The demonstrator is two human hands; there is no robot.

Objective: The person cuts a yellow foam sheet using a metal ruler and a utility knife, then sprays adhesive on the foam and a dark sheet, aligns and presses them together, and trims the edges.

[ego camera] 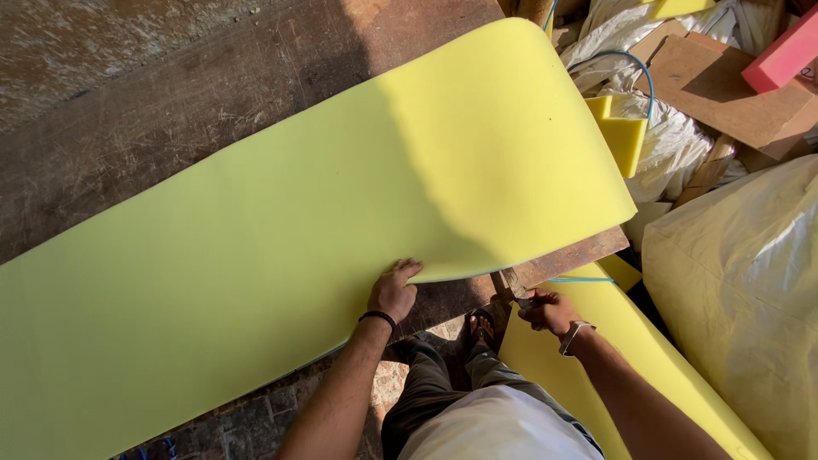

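On top of the long wooden bench [196,94] lies a big yellow foam sheet [281,230]. It is soft and flat, and it covers most of the bench from the near left corner up to the far right. Part of it is in sun and part is in shade. Its right end hangs a little past the bench edge.

The left hand [394,292] presses down on the near edge of the foam sheet. Its fingers are spread and curl over the edge, so it is open and flat, not gripping. A dark band sits on that wrist.

The right hand [550,312] is closed around a small tool [514,288] just below the bench edge, near the foam's right end. The tool is too small and dark to tell what kind it is. A watch sits on that wrist.

Under the right arm lies a second yellow foam piece [588,375], lower than the bench. The person's foot in a sandal [482,328] stands on the brick floor [256,422] between the two hands.

Off to the right is a big white sack [741,273]. Farther back are small yellow foam scraps [622,136], brown cardboard [724,85], a pink foam block [784,51] and a thin blue cord [635,64].
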